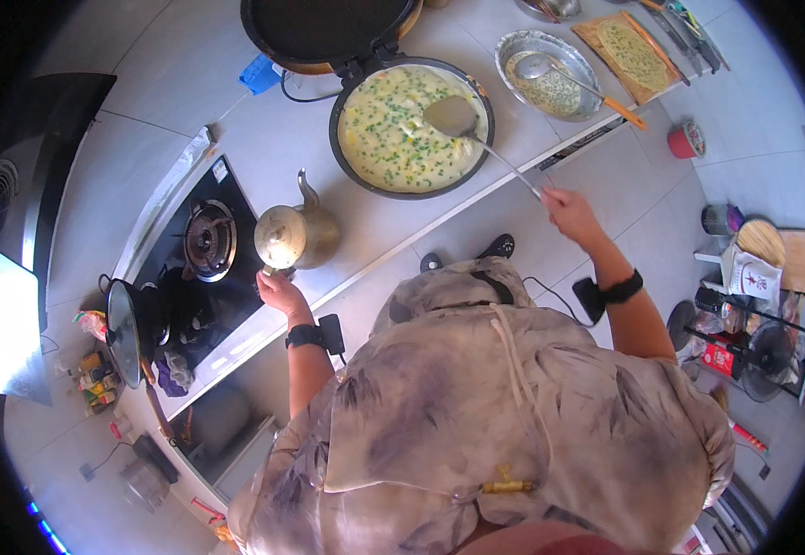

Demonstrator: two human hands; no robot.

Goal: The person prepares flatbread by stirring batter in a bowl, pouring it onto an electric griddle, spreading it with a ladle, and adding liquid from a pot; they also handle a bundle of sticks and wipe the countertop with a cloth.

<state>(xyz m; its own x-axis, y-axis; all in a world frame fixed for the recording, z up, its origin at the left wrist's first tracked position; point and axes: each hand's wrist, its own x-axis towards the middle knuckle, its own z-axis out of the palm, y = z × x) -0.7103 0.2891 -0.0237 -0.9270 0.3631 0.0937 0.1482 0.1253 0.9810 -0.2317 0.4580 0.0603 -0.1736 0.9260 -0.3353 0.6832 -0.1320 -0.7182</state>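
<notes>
My right hand (566,214) grips the thin handle of a metal turner (452,116), whose blade lies over the right part of a pale pancake with chopped green onion (395,132). The pancake fills the round pan of an electric griddle (413,193), its dark lid (329,28) raised behind. My left hand (281,295) is closed on the handle of a metal kettle (312,236), which is left of the griddle, beside the stove. Right of the griddle, a metal bowl (586,107) holds batter with green bits and a ladle (534,66).
A gas stove (236,208) lies to the left, with a lidded wok (123,333) at its near left. At the back right, a flat green-flecked pancake (631,52) and a rolling pin (652,45) rest on a wooden board (593,38). The counter edge (388,253) runs diagonally before me.
</notes>
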